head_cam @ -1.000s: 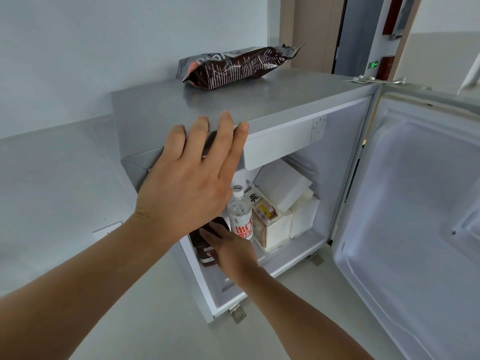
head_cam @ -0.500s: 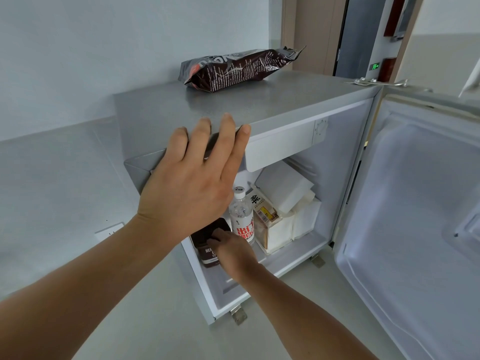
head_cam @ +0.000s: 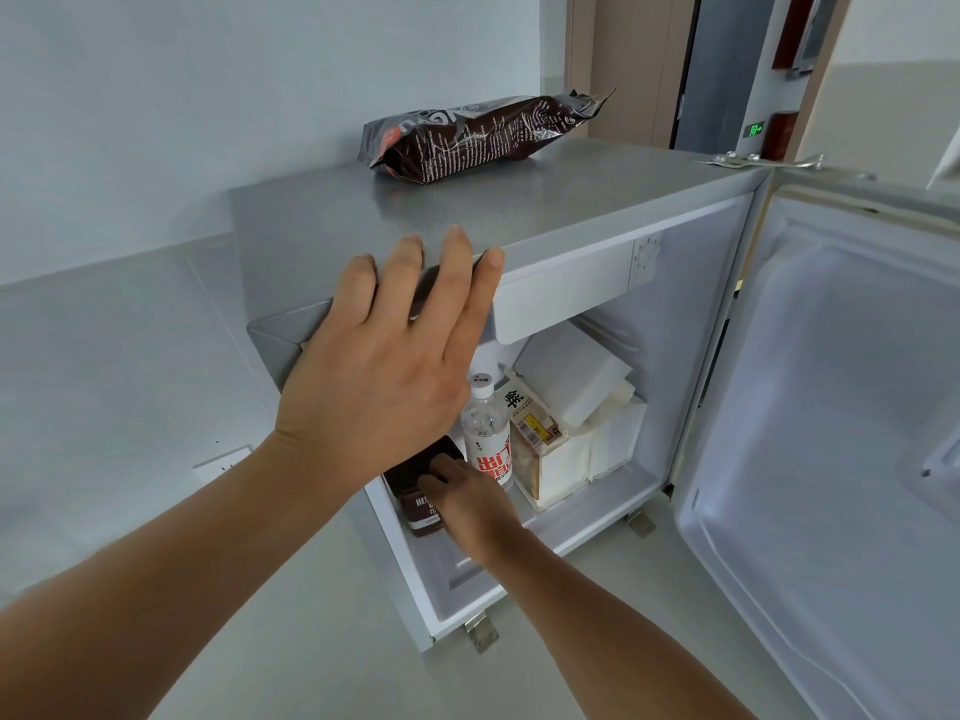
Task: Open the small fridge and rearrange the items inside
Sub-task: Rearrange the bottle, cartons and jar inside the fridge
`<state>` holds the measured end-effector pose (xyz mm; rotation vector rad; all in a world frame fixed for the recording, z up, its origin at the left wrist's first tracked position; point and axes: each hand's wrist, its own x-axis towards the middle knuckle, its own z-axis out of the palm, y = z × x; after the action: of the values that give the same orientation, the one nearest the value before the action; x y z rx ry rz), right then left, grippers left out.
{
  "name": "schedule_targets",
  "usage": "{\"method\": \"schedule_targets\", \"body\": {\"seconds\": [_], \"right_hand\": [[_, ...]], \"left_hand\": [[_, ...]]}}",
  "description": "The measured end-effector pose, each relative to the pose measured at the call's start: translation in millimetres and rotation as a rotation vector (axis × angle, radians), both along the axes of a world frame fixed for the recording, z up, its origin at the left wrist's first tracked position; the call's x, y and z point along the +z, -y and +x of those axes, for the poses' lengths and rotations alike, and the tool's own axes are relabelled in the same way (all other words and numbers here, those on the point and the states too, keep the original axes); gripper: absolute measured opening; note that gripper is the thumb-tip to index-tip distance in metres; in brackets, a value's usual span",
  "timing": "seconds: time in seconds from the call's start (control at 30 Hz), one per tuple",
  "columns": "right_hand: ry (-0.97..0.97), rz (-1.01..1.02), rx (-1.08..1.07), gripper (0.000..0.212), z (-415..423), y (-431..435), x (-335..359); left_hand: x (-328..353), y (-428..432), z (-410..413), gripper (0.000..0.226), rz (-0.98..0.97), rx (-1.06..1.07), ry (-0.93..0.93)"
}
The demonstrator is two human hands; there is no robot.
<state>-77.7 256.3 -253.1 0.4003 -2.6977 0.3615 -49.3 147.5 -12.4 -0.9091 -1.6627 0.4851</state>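
The small grey fridge (head_cam: 571,200) stands open, its door (head_cam: 841,433) swung out to the right. My left hand (head_cam: 384,366) lies flat with fingers spread on the fridge's top front corner. My right hand (head_cam: 467,506) reaches inside at the lower left and grips a dark brown container (head_cam: 415,496) with white lettering. Next to it stand a clear water bottle (head_cam: 485,433) with a red and white label, a bread package (head_cam: 540,449), and white boxes (head_cam: 571,376) stacked toward the back.
A dark brown snack bag (head_cam: 478,135) lies on the fridge's top. The white control panel (head_cam: 566,288) sits under the top edge. Metal feet (head_cam: 480,634) rest on the pale floor. A white wall socket (head_cam: 221,462) is at the left; a doorway is behind.
My right hand has closed more around the dark brown container at the fridge's lower left. My left hand stays on the top corner. The view shifted slightly.
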Motion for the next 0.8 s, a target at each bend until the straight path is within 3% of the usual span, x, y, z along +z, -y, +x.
{"method": "schedule_targets", "body": {"seconds": [0.1,0.17,0.23,0.3,0.4,0.47,0.67,0.8], "right_hand": [[-0.174,-0.132,-0.047,0.023,10.3,-4.6,3.0],[-0.35,-0.362,-0.192,0.012,17.4,-15.5,11.7],[-0.41,-0.637,-0.365,0.018,20.3,-33.2,26.1],[-0.316,-0.744,-0.465,0.042,15.0,-49.9,39.0],[-0.028,-0.56,-0.465,0.092,1.8,-57.5,47.6],[0.061,-0.443,-0.46,0.103,-6.5,-57.5,44.3],[0.096,-0.44,-0.48,0.073,-23.0,-65.6,33.9],[0.04,-0.466,-0.44,0.07,-26.7,-64.1,30.3]], "left_hand": [[0.5,0.0,-0.7,0.06,0.003,-0.004,-0.007],[0.7,0.2,-1.5,0.059,0.011,-0.006,-0.012],[0.7,0.2,-1.5,0.059,0.014,-0.001,-0.012],[0.1,0.2,-0.8,0.06,0.009,0.008,-0.009],[-0.1,-0.1,-0.4,0.06,0.007,0.011,-0.007],[0.0,-0.2,0.0,0.06,0.006,0.013,-0.007],[2.3,0.5,1.1,0.06,-0.001,0.011,0.011],[1.2,-0.3,1.3,0.06,0.0,0.003,0.01]]}}
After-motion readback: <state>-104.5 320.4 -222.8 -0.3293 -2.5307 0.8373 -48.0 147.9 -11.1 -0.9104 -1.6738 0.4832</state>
